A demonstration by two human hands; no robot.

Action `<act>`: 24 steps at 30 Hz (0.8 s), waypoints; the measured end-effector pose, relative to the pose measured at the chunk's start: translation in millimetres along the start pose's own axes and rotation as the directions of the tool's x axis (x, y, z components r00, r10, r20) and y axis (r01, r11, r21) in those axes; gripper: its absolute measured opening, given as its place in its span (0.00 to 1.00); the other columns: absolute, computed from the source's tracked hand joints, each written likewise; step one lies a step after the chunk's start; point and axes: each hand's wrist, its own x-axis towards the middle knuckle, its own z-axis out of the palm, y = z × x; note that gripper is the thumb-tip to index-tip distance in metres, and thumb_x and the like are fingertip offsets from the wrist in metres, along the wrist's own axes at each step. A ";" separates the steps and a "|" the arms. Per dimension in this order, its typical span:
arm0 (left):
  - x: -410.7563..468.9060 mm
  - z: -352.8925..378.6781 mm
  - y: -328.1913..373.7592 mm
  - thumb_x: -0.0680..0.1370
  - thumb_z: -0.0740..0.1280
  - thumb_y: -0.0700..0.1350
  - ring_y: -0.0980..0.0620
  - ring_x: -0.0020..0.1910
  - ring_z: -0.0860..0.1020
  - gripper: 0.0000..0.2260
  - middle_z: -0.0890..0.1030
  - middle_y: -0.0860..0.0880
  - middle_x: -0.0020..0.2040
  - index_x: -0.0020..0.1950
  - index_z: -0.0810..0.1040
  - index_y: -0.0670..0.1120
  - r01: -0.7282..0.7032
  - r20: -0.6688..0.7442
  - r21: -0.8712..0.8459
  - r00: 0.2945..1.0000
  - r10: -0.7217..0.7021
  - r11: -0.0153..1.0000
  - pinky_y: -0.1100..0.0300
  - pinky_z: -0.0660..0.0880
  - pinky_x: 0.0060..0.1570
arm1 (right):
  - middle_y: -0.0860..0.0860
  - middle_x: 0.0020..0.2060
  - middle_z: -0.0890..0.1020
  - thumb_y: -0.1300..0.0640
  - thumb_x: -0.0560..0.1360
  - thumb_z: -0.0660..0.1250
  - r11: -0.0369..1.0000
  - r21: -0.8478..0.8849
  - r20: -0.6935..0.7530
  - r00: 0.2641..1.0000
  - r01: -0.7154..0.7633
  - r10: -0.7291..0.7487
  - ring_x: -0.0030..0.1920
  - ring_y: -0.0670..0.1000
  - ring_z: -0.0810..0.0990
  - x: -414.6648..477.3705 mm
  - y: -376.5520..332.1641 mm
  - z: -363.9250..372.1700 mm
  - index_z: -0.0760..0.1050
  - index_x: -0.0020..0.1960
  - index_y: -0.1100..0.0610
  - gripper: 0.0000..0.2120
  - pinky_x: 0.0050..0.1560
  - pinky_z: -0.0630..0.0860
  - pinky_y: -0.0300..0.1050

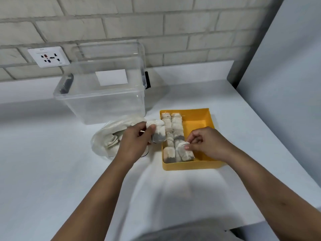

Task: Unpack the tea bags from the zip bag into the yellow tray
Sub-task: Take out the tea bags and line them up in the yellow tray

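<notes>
1. At the bottom centre of the frame, two bare forearms reached up across the white table (pixel 52 153).
2. Right of centre, the right hand (pixel 208 145) pinched the top corner of a tea bag (pixel 186 153) between thumb and forefinger. That bag lay at the near end of the right-hand row inside the yellow tray (pixel 191 166).
3. Just left of the tray, the left hand (pixel 132 145) was curled round a bundle of tea bags (pixel 157 132), holding it against the tray's left wall.
4. In the tray, two rows of tea bags (pixel 173 129) ran from its near wall to its far wall along the left side. The right part of its floor showed bare yellow.
5. Left of centre, the zip bag (pixel 106 136) lay slumped on the table beside the left hand, with more tea bags visible through the plastic.
6. Beyond the bag, a clear plastic box (pixel 104 98) stood open-topped.
7. In the upper left, a wall socket (pixel 47 56) sat on the brick wall (pixel 173 23).
</notes>
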 end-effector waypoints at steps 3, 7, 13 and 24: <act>0.7 7.1 2.7 0.81 0.67 0.50 0.52 0.35 0.80 0.13 0.82 0.43 0.37 0.41 0.80 0.44 0.007 0.020 0.004 1.000 -0.007 1.000 0.38 0.80 0.49 | 0.45 0.36 0.83 0.54 0.68 0.78 0.999 0.016 0.046 0.998 -0.032 0.032 0.39 0.43 0.82 1.1 7.6 8.7 0.80 0.43 0.51 0.08 0.43 0.76 0.36; 1.6 10.8 0.2 0.80 0.68 0.49 0.53 0.34 0.80 0.10 0.80 0.47 0.34 0.42 0.82 0.45 0.034 0.029 -0.005 0.999 -0.034 0.999 0.37 0.80 0.49 | 0.46 0.35 0.84 0.55 0.69 0.77 0.996 0.030 0.072 0.994 -0.087 0.084 0.36 0.45 0.81 4.9 12.5 14.3 0.80 0.43 0.52 0.07 0.41 0.77 0.39; 1.3 11.5 -6.6 0.80 0.69 0.48 0.50 0.35 0.81 0.09 0.81 0.39 0.39 0.45 0.84 0.44 0.115 0.025 -0.077 0.993 -0.114 0.990 0.40 0.82 0.48 | 0.48 0.32 0.84 0.56 0.69 0.77 0.990 0.063 0.102 0.988 -0.126 0.119 0.29 0.44 0.78 9.4 16.4 19.2 0.79 0.45 0.57 0.09 0.35 0.74 0.35; 1.4 19.5 -1.8 0.78 0.71 0.43 0.51 0.36 0.84 0.07 0.86 0.44 0.39 0.45 0.85 0.41 0.191 0.122 -0.248 0.979 -0.165 0.950 0.56 0.83 0.41 | 0.44 0.40 0.81 0.48 0.67 0.78 0.998 -0.056 -0.049 0.998 -0.041 0.038 0.41 0.41 0.79 12.5 10.0 16.0 0.79 0.49 0.49 0.14 0.40 0.72 0.33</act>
